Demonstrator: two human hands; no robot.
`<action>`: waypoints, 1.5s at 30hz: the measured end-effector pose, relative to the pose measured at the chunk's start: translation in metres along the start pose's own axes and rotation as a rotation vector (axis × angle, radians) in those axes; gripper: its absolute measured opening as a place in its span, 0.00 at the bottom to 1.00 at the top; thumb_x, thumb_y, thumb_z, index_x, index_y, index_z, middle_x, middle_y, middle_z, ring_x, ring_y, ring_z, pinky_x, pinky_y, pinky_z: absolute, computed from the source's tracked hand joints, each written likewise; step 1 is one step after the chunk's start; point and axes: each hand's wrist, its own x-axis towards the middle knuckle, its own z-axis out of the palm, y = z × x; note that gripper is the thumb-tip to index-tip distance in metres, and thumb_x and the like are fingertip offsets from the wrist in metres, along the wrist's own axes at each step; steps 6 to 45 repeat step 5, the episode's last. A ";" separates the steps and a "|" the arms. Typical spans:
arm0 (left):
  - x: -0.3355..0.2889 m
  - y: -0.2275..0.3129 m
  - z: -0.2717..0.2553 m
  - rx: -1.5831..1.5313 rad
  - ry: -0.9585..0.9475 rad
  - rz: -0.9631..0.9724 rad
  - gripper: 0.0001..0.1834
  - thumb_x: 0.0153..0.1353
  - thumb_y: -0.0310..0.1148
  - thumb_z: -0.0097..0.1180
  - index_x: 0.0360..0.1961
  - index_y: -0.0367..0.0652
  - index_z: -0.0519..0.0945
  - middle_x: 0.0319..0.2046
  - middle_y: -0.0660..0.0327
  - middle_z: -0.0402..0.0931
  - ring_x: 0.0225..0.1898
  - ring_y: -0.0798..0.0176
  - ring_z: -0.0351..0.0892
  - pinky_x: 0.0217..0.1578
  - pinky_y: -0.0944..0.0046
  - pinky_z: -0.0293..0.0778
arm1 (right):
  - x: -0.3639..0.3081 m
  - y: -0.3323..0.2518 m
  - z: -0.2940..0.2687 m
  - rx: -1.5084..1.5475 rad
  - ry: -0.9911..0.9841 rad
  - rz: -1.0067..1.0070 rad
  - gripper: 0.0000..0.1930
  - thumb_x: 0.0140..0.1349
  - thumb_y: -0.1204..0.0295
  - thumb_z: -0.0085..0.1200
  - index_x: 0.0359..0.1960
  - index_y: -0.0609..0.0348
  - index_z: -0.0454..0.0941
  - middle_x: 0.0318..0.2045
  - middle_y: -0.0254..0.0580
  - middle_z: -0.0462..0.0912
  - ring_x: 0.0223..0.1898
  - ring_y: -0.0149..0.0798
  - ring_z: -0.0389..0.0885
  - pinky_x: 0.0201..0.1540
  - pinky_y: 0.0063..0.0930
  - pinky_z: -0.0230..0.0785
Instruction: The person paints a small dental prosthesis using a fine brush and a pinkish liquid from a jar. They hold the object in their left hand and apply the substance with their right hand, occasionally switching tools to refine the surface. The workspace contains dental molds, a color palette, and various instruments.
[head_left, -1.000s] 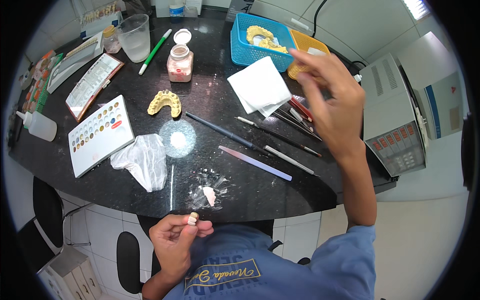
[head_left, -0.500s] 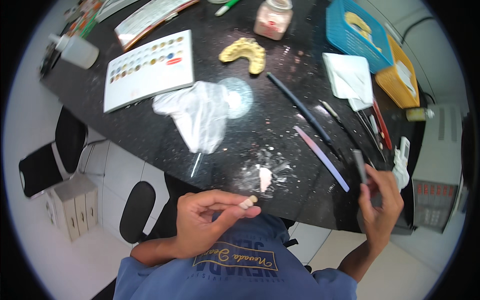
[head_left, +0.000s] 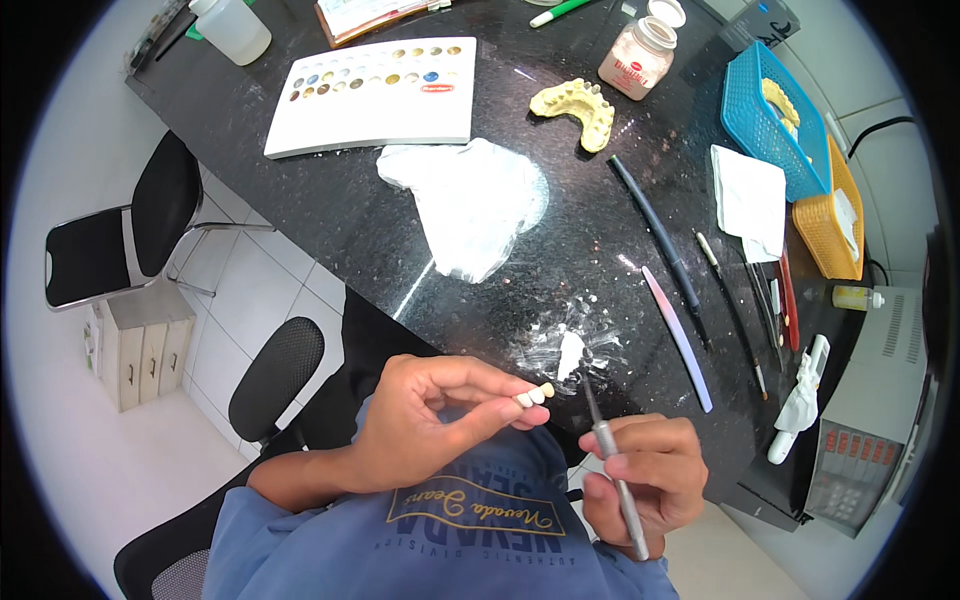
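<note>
Between the thumb and fingers of my left hand (head_left: 425,420) is a small dental bridge (head_left: 534,397), white with a yellowish tooth at its far end. My right hand (head_left: 650,470) grips a slim carving knife (head_left: 609,443) by its metal handle. The narrow dark tip points up and away, just right of the bridge and apart from it. A small heap of white powder (head_left: 570,355) lies on the table beyond both hands, with smears around it. The knife's tip is close to the heap's right side; I cannot tell whether they touch.
A crumpled white cloth (head_left: 475,215) and a shade palette (head_left: 370,115) lie left. Behind are a yellow dental cast (head_left: 575,108) and a powder jar (head_left: 638,62). Right lie a nail file (head_left: 680,345), a dark pen-like tool (head_left: 655,235), brushes, a folded tissue (head_left: 748,200) and a blue basket (head_left: 740,120).
My right hand has come left with the knife, from the tools at the right to beside the powder. The left hand still holds the bridge. The whole view has shifted.
</note>
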 end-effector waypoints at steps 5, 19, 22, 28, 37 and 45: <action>0.000 -0.003 -0.006 0.008 -0.044 0.006 0.09 0.61 0.19 0.55 0.43 0.27 0.78 0.38 0.47 0.82 0.41 0.61 0.84 0.45 0.68 0.79 | 0.005 -0.001 0.004 -0.084 -0.066 0.068 0.16 0.45 0.78 0.67 0.37 0.62 0.79 0.33 0.53 0.82 0.28 0.45 0.85 0.26 0.24 0.76; 0.000 -0.003 -0.006 0.008 -0.044 0.006 0.09 0.61 0.19 0.55 0.43 0.27 0.78 0.38 0.47 0.82 0.41 0.61 0.84 0.45 0.68 0.79 | 0.005 -0.001 0.004 -0.084 -0.066 0.068 0.16 0.45 0.78 0.67 0.37 0.62 0.79 0.33 0.53 0.82 0.28 0.45 0.85 0.26 0.24 0.76; 0.000 -0.003 -0.006 0.008 -0.044 0.006 0.09 0.61 0.19 0.55 0.43 0.27 0.78 0.38 0.47 0.82 0.41 0.61 0.84 0.45 0.68 0.79 | 0.005 -0.001 0.004 -0.084 -0.066 0.068 0.16 0.45 0.78 0.67 0.37 0.62 0.79 0.33 0.53 0.82 0.28 0.45 0.85 0.26 0.24 0.76; 0.000 -0.003 -0.006 0.008 -0.044 0.006 0.09 0.61 0.19 0.55 0.43 0.27 0.78 0.38 0.47 0.82 0.41 0.61 0.84 0.45 0.68 0.79 | 0.005 -0.001 0.004 -0.084 -0.066 0.068 0.16 0.45 0.78 0.67 0.37 0.62 0.79 0.33 0.53 0.82 0.28 0.45 0.85 0.26 0.24 0.76; 0.000 -0.003 -0.006 0.008 -0.044 0.006 0.09 0.61 0.19 0.55 0.43 0.27 0.78 0.38 0.47 0.82 0.41 0.61 0.84 0.45 0.68 0.79 | 0.005 -0.001 0.004 -0.084 -0.066 0.068 0.16 0.45 0.78 0.67 0.37 0.62 0.79 0.33 0.53 0.82 0.28 0.45 0.85 0.26 0.24 0.76; 0.000 -0.003 -0.006 0.008 -0.044 0.006 0.09 0.61 0.19 0.55 0.43 0.27 0.78 0.38 0.47 0.82 0.41 0.61 0.84 0.45 0.68 0.79 | 0.005 -0.001 0.004 -0.084 -0.066 0.068 0.16 0.45 0.78 0.67 0.37 0.62 0.79 0.33 0.53 0.82 0.28 0.45 0.85 0.26 0.24 0.76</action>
